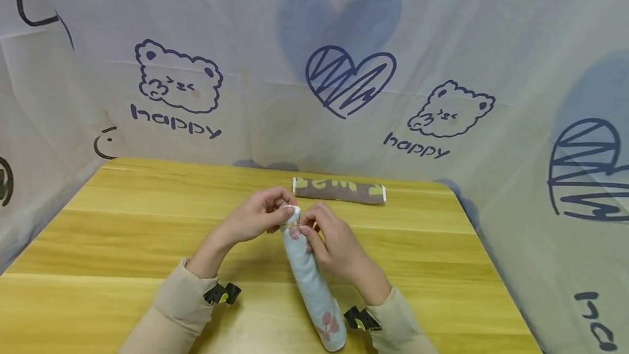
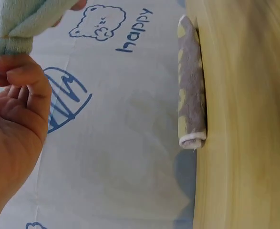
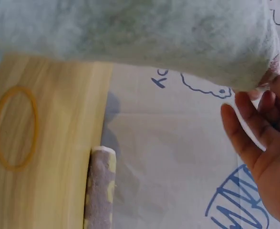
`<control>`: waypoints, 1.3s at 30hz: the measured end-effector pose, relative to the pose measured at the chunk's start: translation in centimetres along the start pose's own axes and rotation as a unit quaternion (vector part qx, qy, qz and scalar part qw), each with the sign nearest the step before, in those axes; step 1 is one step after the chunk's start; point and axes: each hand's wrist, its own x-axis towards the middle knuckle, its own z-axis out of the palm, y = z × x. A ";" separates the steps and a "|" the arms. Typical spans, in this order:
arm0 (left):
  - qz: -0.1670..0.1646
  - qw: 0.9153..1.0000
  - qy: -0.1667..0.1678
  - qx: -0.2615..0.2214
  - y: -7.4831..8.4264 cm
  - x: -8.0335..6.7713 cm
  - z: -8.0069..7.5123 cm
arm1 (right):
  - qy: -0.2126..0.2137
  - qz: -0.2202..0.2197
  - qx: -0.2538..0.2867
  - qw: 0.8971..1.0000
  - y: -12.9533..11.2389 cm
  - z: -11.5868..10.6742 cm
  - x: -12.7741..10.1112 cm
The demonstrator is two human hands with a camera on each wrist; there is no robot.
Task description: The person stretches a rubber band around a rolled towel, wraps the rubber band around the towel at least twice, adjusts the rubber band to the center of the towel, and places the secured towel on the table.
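Observation:
A light blue rolled towel (image 1: 307, 275) with pink flower prints stands out at a slant over the table, its near end low in the head view. My left hand (image 1: 260, 214) pinches the far end, by the white edge, between thumb and fingers. Just to the right, my right hand (image 1: 331, 236) pinches the towel's side slightly below that end. In the left wrist view the blue towel (image 2: 13, 45) looks drawn in above the left fingers. The right thumb tip is partly hidden in the right wrist view, where the towel (image 3: 130, 36) fills the top.
A second rolled towel (image 1: 339, 190), grey-brown with yellow-green patches and white ends, lies near the back edge of the wooden table (image 1: 123, 223). In the right wrist view a yellow-orange rubber band (image 3: 15, 168) lies on the tabletop. Behind hangs a printed cloth (image 1: 265, 102).

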 end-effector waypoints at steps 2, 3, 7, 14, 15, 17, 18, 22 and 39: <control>-0.018 1.000 0.011 -0.008 -0.1 0.0 0.2 | 0.006 0.003 -0.016 1.000 0.1 0.0 0.0; -0.026 0.999 0.019 -0.014 0.0 0.0 0.3 | 0.015 0.002 -0.021 1.000 0.1 0.1 0.1; -0.063 0.996 0.049 -0.035 0.5 0.0 0.7 | 0.054 -0.009 -0.015 0.998 0.0 0.1 0.4; -0.077 0.994 0.064 -0.034 1.0 0.3 1.0 | 0.080 0.022 0.018 0.996 -0.8 -0.1 0.5; -0.072 0.995 0.059 -0.032 0.9 0.3 0.9 | 0.085 0.031 0.023 0.996 -0.9 -0.1 0.5; -0.057 0.997 0.040 -0.037 0.8 0.2 0.7 | 0.098 0.049 0.039 0.993 -0.8 -0.2 0.4; -0.049 0.998 0.028 -0.040 0.8 0.1 0.6 | 0.105 0.054 0.049 0.992 -0.8 -0.2 0.3; -0.024 0.999 -0.011 -0.047 0.5 -0.2 -0.1 | 0.114 0.063 0.095 0.987 -0.4 -0.4 0.1; 0.030 0.997 0.035 -0.060 0.6 0.2 0.6 | 0.134 0.007 0.034 0.990 -0.5 -0.7 0.3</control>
